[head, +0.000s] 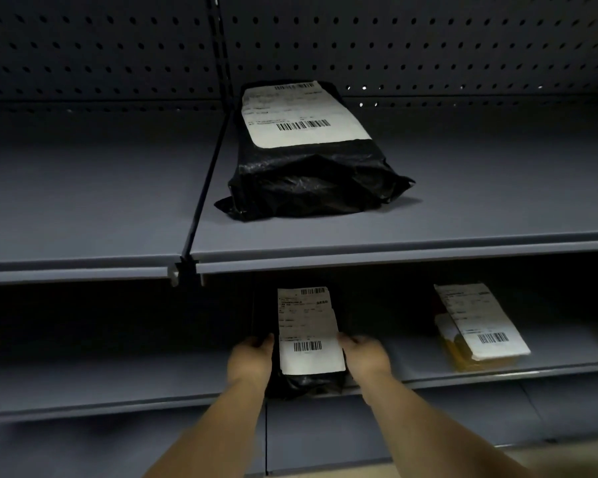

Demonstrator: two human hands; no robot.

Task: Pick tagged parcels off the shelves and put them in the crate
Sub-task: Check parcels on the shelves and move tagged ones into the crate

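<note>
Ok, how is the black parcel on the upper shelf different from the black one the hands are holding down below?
The upper parcel lies alone and untouched on the upper shelf; the lower parcel sits at the lower shelf's front edge, held between the left hand and right hand. The upper parcel looks bulkier, the lower parcel narrower. The upper parcel's label is wide, the lower parcel's long and slim. Both are black plastic bags with white barcode labels.

Two bare forearms are showing from the bottom edge of the view, with no sleeves reaching into the frame. The left hand (pixel 251 357) and the right hand (pixel 365 355) are bare as well, wearing no gloves, rings, watch or wristband. Both wrists are looking slim and the fingers short against the dark, dim surroundings.
</note>
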